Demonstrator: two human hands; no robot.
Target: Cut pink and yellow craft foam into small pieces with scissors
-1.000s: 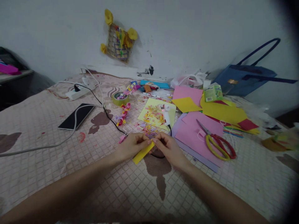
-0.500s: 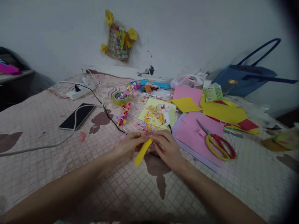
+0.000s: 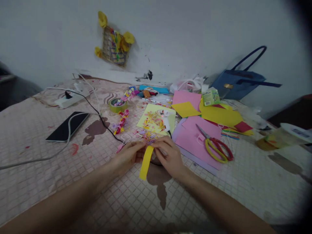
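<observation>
A yellow paper strip (image 3: pixel 146 164) hangs down between my two hands. My left hand (image 3: pixel 130 154) pinches its upper end from the left, and my right hand (image 3: pixel 168 155) pinches it from the right, fingertips nearly meeting. Just beyond the fingers lie small coloured paper bits (image 3: pixel 150 136). Behind them a pale yellow sheet (image 3: pixel 143 121) bears more cuttings and a white glue gun (image 3: pixel 166 122). Red-and-yellow-handled scissors (image 3: pixel 214 148) rest on pink paper (image 3: pixel 187 138) to the right.
A dark phone (image 3: pixel 67 127), a power strip (image 3: pixel 70 99) and cables are at left. A tape roll (image 3: pixel 117 105) and a decorated red strip (image 3: pixel 122 122) lie nearer the middle. Yellow sheets (image 3: pixel 219 113), a blue bag (image 3: pixel 237 84) and a plastic cup (image 3: pixel 285 136) are at right.
The view has turned to the right, so most objects appear further left. The yellow strip now hangs more upright between my hands, which still hold it.
</observation>
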